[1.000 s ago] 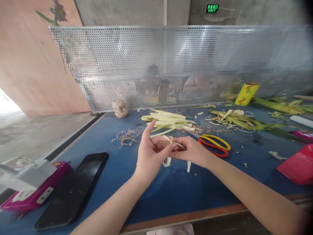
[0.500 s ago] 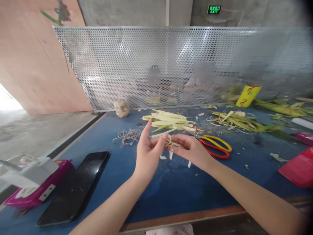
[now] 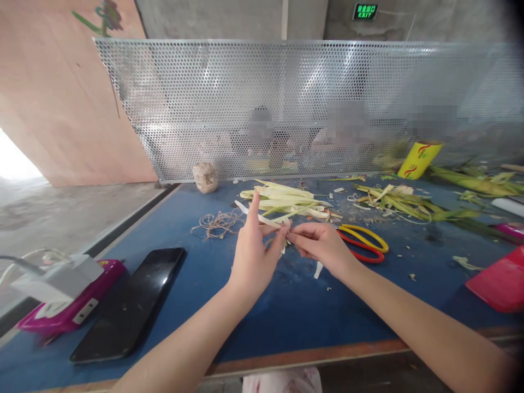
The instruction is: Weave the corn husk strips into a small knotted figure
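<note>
The one view looks out from the person's head, above the near edge of the blue table (image 3: 295,316), facing forward and tilted down. It is near enough that both forearms (image 3: 393,303) run in from the near side, left and right, with the left hand (image 3: 252,254) and right hand (image 3: 325,245) around the middle. On the far side it squarely meets a perforated metal screen (image 3: 229,82); at left it takes in the floor (image 3: 82,210) beyond the table.
</note>
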### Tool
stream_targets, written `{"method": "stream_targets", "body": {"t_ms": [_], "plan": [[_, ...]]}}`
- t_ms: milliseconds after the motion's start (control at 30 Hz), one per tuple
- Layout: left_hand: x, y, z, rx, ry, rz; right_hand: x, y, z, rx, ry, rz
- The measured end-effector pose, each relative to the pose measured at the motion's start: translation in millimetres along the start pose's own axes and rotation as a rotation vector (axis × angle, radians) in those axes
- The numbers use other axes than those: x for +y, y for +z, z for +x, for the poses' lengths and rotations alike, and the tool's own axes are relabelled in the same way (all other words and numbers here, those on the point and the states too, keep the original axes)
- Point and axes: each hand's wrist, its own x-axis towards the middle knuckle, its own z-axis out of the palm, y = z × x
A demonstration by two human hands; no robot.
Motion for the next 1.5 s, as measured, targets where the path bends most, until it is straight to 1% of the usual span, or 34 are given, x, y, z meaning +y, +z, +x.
{"method": "stream_targets", "body": {"t_ms": [67, 133, 167, 300, 367, 433, 500, 600, 733, 800, 933, 1000, 1267, 1333, 1500], "plan": [[0, -1.3, 1, 0.037, -0.013, -0.02, -1, 0, -1, 0.015, -0.003, -0.026], [-1, -1.8, 2, 0.078, -0.054, -0.049, -2, 0, -2, 0.031, -0.008, -0.041], [-1, -1.7, 2, 0.081, -0.082, -0.078, -3, 1, -3, 0.035, -0.018, -0.052], [-1, 1.3, 2, 0.019, -0.209, -0.239, -2, 0, -2, 0.03, -0.057, -0.093], [-3, 3.0, 3, 0.008, -0.294, -0.302, -1, -1, -1, 0.022, -0.059, -0.117], [-4, 4.1, 4, 0.013, -0.333, -0.345, 1, -1, -1, 0.016, -0.069, -0.146], [-4, 4.5, 4, 0.015, -0.323, -0.351, 2, -1, -2, 0.005, -0.085, -0.162], [-3, 3.7, 4, 0.028, -0.276, -0.297, 3, 1, -3, -0.019, -0.093, -0.157], [-1, 1.5, 3, 0.072, -0.185, -0.194, 2, 1, -3, -0.028, -0.08, -0.135], [-1, 1.4, 3, 0.063, -0.177, -0.207, 2, 0, -2, -0.035, -0.05, -0.103], [-3, 3.5, 3, 0.024, -0.21, -0.376, 5, -2, 1, -0.062, 0.063, 0.078], [-3, 4.6, 3, 0.037, -0.212, -0.425, 7, -2, 3, -0.071, 0.07, 0.149], [1, 3.3, 6, 0.101, -0.222, -0.54, 4, 0, 1, -0.101, 0.045, 0.165], [3, 2.7, 7, 0.088, -0.257, -0.569, 4, -1, 1, -0.111, 0.048, 0.194], [8, 2.2, 7, 0.001, -0.392, -0.606, 5, -3, 2, -0.142, 0.036, 0.297]]}}
